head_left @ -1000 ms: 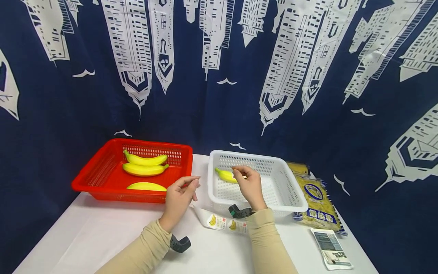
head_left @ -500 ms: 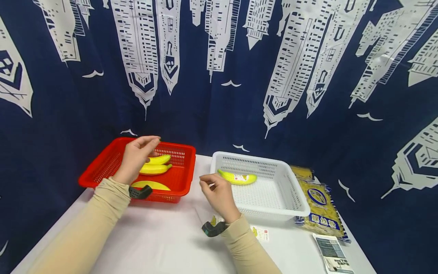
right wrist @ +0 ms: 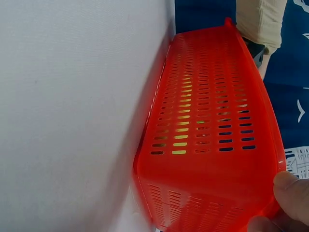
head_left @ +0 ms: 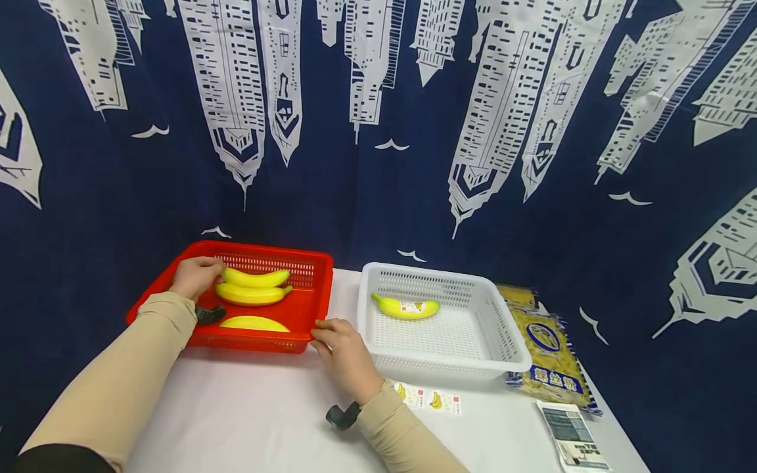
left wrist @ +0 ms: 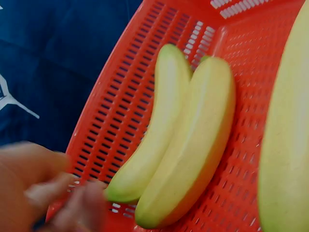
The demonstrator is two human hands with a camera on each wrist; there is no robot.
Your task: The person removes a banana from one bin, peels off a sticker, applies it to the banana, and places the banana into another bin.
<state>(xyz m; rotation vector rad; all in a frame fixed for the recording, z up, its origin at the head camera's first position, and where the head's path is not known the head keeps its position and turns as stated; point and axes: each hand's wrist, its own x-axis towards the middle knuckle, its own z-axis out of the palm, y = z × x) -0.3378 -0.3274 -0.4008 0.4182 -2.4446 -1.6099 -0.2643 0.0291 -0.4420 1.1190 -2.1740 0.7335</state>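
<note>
At a white tabletop before a dark blue cloth printed with upside-down white buildings, a person in tan sleeves works with both hands at a red basket. The left hand reaches over the basket's left side to the end of the farthest banana, fingertips right at its green tip; they blur in the left wrist view, and whether that grip is apart or closed on the fruit cannot be told. The right hand has its grip clamped on the rim at the basket's near right corner.

Inside the red basket, the farthest banana lies against a second banana, while a third banana rests apart from the pair, close to the front wall. To the right, a white basket holds a labelled banana. In front of it, a strip of stickers picturing bananas lies on the tabletop, just beside the right sleeve. A yellow-and-blue packet lies at the white basket's right side, with a smaller grey-and-white packet nearer the person. A black device sits at the right wrist.
</note>
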